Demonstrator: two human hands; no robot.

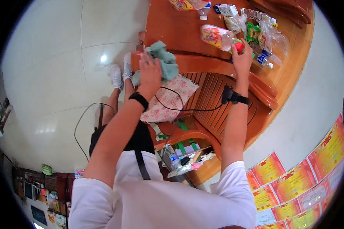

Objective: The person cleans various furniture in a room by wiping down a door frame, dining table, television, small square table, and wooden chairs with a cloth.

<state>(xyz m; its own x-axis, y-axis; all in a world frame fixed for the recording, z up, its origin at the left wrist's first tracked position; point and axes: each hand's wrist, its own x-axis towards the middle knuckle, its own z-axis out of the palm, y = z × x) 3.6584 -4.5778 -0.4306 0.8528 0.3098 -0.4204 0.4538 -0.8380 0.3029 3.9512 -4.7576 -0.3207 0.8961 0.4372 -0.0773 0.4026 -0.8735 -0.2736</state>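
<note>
A grey-green cloth (165,61) lies bunched over the end of the wooden armrest (202,63), with my left hand (150,74) holding it from the near side. Part of the cloth is hidden under my palm. In my right hand (241,57) is a clear plastic bottle (217,37) with a red cap and a red-and-white label. My fingers are closed round its cap end, and the bottle points to the left above the seat. Other plastic bottles (264,60), clear bags (275,38) and a green snack packet (252,32) lie just beyond my right hand.
Below the armrest is a floral cushion (170,101) on a slatted wooden seat (218,101). A black cable (195,110) hangs between my wrists. An open drawer (187,170) with a bottle and small items is near my body. Certificates (294,183) cover the right wall.
</note>
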